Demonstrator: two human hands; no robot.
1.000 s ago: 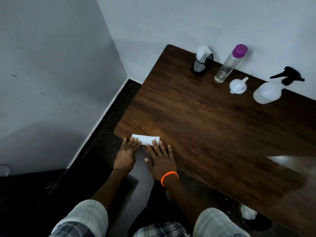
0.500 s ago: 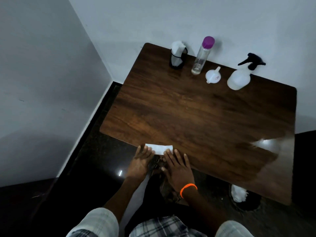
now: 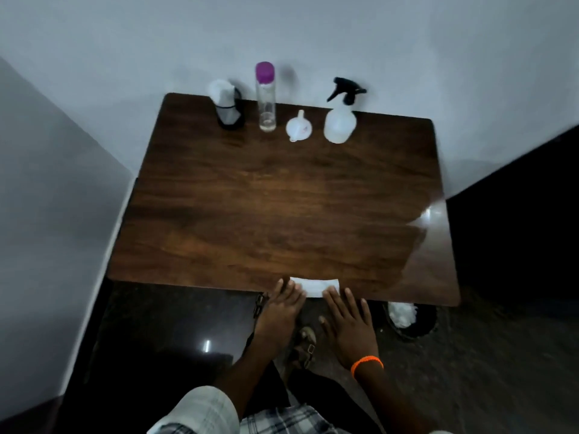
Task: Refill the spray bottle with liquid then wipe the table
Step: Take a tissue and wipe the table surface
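White tissue (image 3: 314, 287) lies lengthwise along table (image 3: 282, 198) edge.

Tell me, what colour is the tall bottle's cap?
Purple, seen in the head view: the cap tops the tall bottle.

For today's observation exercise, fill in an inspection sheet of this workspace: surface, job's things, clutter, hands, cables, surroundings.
Surface: dark wooden table, glare patch at right.
Job's things: spray bottle, funnel, purple-capped bottle, tissue holder along far edge; folded white tissue at near edge.
Clutter: nothing seen.
Hands: left hand and right hand flat, fingertips on the tissue.
Cables: nothing seen.
Surroundings: grey walls, dark floor, bin holding white wads.
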